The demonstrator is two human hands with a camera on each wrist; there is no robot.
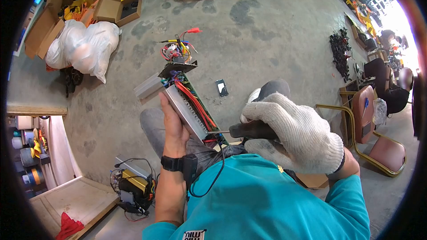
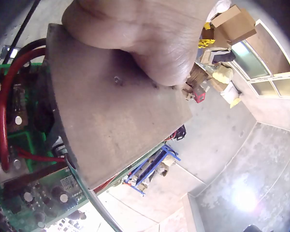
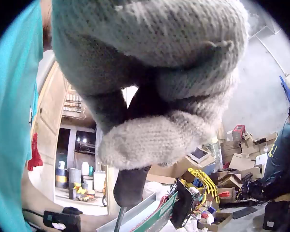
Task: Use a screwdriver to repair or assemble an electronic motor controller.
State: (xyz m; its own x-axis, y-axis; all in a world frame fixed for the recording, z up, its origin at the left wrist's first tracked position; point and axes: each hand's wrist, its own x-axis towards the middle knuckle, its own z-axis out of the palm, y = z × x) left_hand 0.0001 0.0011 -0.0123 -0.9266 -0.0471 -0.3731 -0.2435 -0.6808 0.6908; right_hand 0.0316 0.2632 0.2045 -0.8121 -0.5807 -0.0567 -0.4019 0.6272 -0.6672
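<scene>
My bare left hand [image 1: 174,126] grips a circuit board with a metal heat sink [image 1: 186,112] along one side, held tilted over my lap. Thick red wires [image 1: 194,102] run along the board, and more coloured wires [image 1: 175,52] spread from its far end. In the left wrist view the palm presses against the flat metal plate [image 2: 116,113], beside the green board [image 2: 34,186]. My right hand [image 1: 296,135], in a white knitted glove, holds a screwdriver by its black handle [image 1: 253,130]. The screwdriver's shaft [image 2: 104,210] reaches the board's near end by the heat sink's edge.
On the floor ahead lies a small black-and-white item [image 1: 222,87]. A second electronic unit with wires [image 1: 135,186] sits at the lower left. White bags [image 1: 86,46] and cardboard boxes [image 1: 118,9] stand at the upper left, a chair [image 1: 387,153] at right. Other people are around.
</scene>
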